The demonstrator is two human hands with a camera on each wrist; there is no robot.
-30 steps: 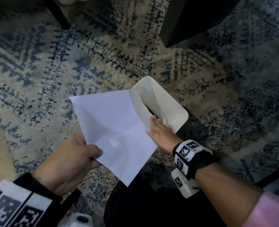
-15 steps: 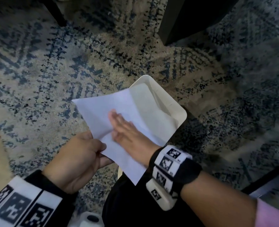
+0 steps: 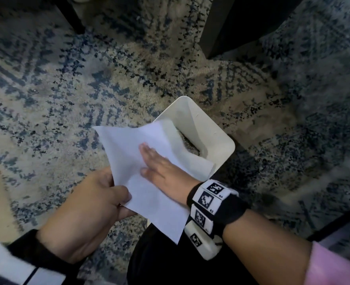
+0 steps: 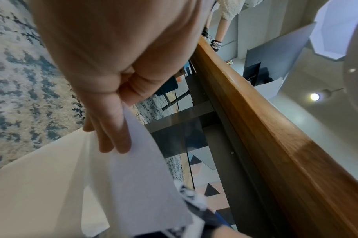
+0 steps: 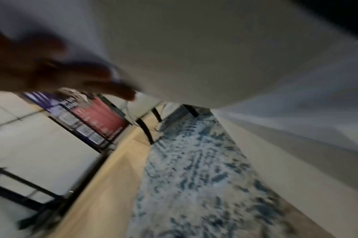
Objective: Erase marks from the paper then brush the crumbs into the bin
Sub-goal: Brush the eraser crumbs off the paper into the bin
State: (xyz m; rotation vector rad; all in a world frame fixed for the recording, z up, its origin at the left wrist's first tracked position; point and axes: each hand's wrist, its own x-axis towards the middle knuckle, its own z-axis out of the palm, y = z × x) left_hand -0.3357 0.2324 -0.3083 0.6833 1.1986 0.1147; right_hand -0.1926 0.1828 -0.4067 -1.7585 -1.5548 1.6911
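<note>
A white sheet of paper [image 3: 133, 153] is held tilted over a white square bin [image 3: 209, 128] on the rug, its far corner drooping into the bin's mouth. My left hand [image 3: 100, 194] pinches the sheet's near left edge, thumb on top. In the left wrist view its fingers [image 4: 113, 136] lie under the paper [image 4: 137, 169] above the bin [image 4: 41, 177]. My right hand [image 3: 159, 163] lies flat on the sheet with straight fingers, palm down. The right wrist view is blurred and shows the hand [image 5: 52, 70] dark against the paper [image 5: 214, 48]. No crumbs can be made out.
A blue and beige patterned rug [image 3: 67, 89] covers the floor. A dark furniture leg [image 3: 238, 23] stands beyond the bin and a thinner one [image 3: 71, 15] at the upper left. My dark-clad knee [image 3: 166, 262] is at the bottom. A wooden table edge [image 4: 265, 128] runs beside my left hand.
My right hand came from the bin's edge onto the sheet, then slid across it toward the bin. The sheet has dropped lower, its far corner now sagging into the bin.
</note>
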